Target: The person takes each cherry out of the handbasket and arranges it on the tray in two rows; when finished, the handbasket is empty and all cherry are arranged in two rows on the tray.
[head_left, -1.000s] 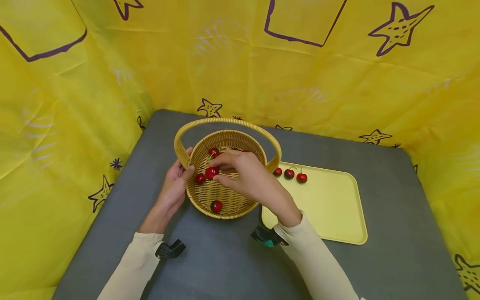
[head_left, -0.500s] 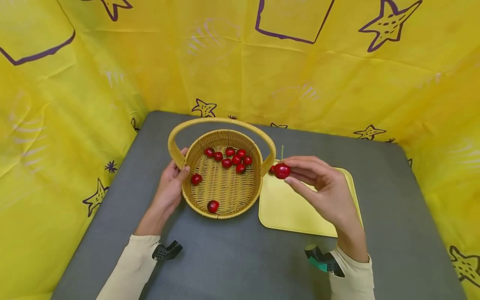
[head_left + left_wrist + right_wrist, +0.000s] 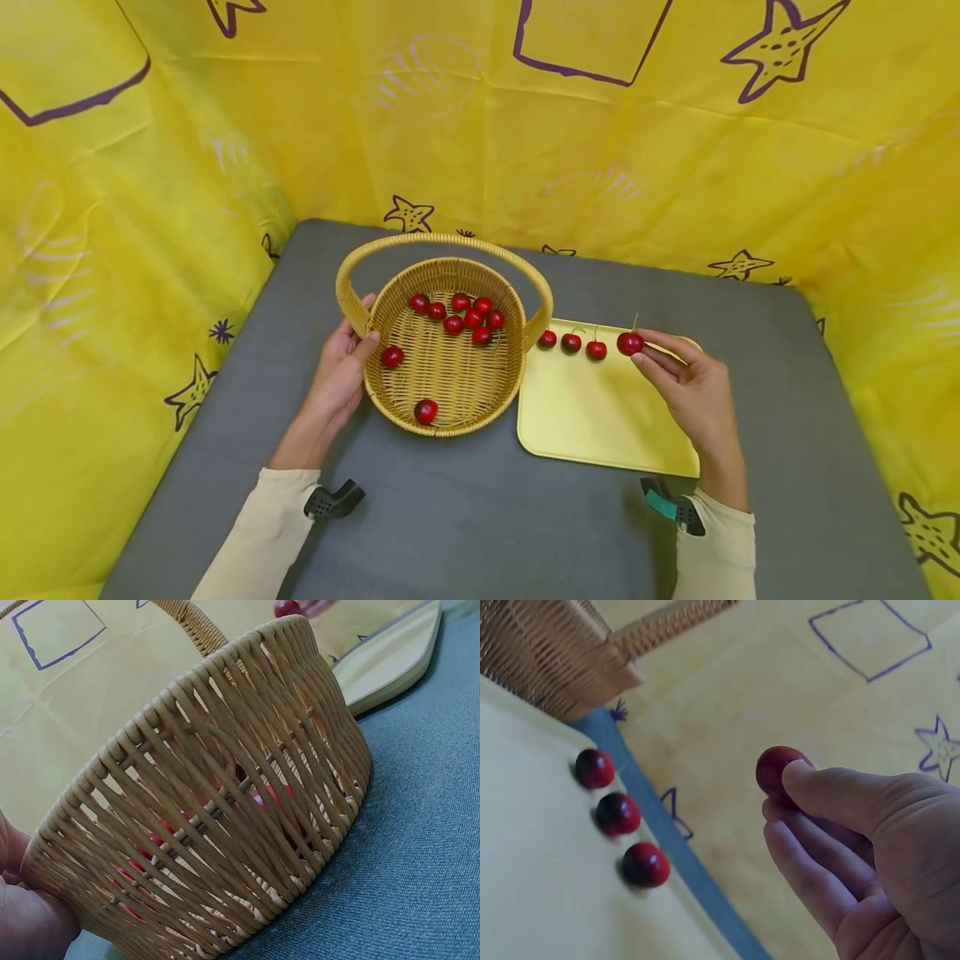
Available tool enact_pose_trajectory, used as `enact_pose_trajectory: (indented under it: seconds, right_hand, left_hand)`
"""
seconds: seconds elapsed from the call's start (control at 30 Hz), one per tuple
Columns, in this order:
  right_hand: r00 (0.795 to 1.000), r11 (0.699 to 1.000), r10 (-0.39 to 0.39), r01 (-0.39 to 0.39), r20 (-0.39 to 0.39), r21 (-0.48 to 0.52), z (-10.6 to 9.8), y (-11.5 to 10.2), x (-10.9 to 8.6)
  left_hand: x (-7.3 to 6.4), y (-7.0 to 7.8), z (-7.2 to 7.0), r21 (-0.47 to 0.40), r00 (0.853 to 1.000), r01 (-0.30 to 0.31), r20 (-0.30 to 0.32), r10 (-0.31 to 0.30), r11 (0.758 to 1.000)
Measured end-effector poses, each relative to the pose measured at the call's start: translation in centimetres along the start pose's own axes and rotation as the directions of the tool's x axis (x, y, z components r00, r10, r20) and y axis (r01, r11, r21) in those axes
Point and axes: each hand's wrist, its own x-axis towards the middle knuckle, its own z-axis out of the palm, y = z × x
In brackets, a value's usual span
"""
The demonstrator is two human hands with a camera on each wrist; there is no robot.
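My right hand (image 3: 693, 392) pinches a dark red cherry (image 3: 630, 343) between thumb and fingertips, its stem pointing up, over the far right part of the yellow tray (image 3: 600, 417). Three cherries (image 3: 619, 814) lie in a row along the tray's far edge, left of the held one. With my left hand (image 3: 339, 379) I grip the wicker basket (image 3: 442, 429) at its left side, thumb over the rim by the base of the handle (image 3: 442, 239). Inside the basket, several cherries (image 3: 473, 318) cluster at the back; one cherry (image 3: 393, 357) sits at the left and another cherry (image 3: 426, 411) near the front.
The basket stands upright on a grey table (image 3: 480, 517), its right side close against the tray's left edge. Yellow cloth (image 3: 450, 125) with purple drawings hangs behind the table and along both sides. The basket's handle arches high over its opening.
My right hand has taken a cherry out of the basket and carried it right, over the tray, past the three cherries in the row. The left hand keeps its grip on the basket.
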Motion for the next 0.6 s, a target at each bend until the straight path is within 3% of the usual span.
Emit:
enact_pose_trajectory:
  seconds: [0.23, 0.6]
  right_hand:
    - [0.994, 0.994, 0.109, -0.109, -0.016, -0.028, -0.3, 2.8, 0.7]
    - [0.993, 0.976, 0.119, -0.118, -0.010, -0.183, -0.3, 5.5, 2.0]
  left_hand:
    - [0.0, 0.0, 0.0, 0.004, 1.000, -0.001, -0.013, 0.001, 1.000]
    - [-0.1, 0.0, 0.0, 0.015, 1.000, 0.000, -0.003, 0.000, 1.000]
